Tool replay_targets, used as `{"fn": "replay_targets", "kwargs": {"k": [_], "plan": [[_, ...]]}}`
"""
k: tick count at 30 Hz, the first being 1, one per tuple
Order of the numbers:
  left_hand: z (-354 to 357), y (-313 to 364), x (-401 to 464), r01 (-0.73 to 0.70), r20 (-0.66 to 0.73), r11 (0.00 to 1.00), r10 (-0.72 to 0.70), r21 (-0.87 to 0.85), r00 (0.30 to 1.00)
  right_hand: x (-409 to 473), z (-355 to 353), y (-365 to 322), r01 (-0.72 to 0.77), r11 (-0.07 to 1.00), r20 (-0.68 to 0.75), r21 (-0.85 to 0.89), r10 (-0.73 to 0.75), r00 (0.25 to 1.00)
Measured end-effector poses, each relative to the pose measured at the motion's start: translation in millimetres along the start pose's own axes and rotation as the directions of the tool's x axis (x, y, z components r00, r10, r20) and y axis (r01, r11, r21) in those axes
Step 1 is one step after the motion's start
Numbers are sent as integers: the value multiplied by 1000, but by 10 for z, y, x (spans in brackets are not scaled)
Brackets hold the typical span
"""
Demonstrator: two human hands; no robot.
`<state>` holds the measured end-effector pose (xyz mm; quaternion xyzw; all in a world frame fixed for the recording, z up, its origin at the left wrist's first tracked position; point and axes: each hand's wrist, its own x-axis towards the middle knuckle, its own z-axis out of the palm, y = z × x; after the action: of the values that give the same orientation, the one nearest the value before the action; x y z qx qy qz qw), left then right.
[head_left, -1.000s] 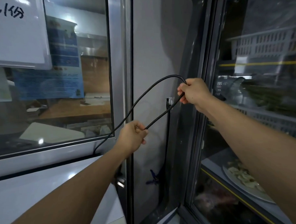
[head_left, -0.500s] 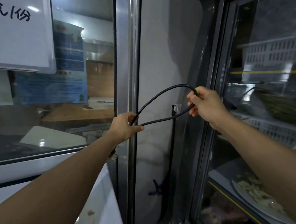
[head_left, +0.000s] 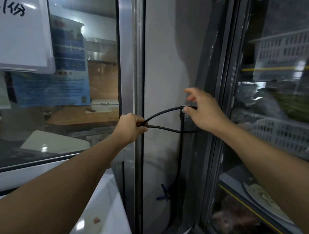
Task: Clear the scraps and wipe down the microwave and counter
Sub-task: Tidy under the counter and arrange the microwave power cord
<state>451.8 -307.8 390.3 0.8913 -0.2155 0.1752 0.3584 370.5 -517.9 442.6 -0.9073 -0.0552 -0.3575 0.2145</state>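
Right hand [head_left: 205, 113] has loosened to a fingertip pinch, hooking the cord [head_left: 165, 111] onto the clip [head_left: 183, 107]; left hand [head_left: 129, 127] grips both strands; wiping waits

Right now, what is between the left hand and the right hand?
In the head view, two strands of a black cable loop span from the left hand to the right hand, before a grey panel.

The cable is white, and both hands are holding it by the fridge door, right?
Not quite. The cable is black, not white, as the head view shows. The left hand grips it and the right hand pinches it by the fridge door.
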Motion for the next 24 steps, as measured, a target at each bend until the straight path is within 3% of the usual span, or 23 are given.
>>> {"fn": "replay_targets", "kwargs": {"k": [4, 11, 18, 20, 22, 24], "plan": [[-16, -4, -1, -46, 18, 998, 46, 35, 999, 59, 265, -211, 83, 994, 139, -65, -73, 988], [-31, -270, -11, -22, 69, 999, 19, 49, 997, 67, 444, -21, -37, 996, 48, 76, 33, 998], [80, -546, -24, 83, 149, 994, -92, 66, 985, 17, 730, 264, -167, 983, 4, 75, 167, 986], [89, -576, -16, 58, 142, 995, -70, 87, 987, -22, 873, 284, -111, 991, 16, -70, 113, 994], [88, -573, -10, 27, 137, 994, -41, 101, 990, -84, 1017, 202, 37, 969, 61, -242, -23, 998], [97, -577, 1, 13, 134, 995, -27, 104, 991, -111, 1209, 62, 193, 942, 153, -273, -155, 976]]}}
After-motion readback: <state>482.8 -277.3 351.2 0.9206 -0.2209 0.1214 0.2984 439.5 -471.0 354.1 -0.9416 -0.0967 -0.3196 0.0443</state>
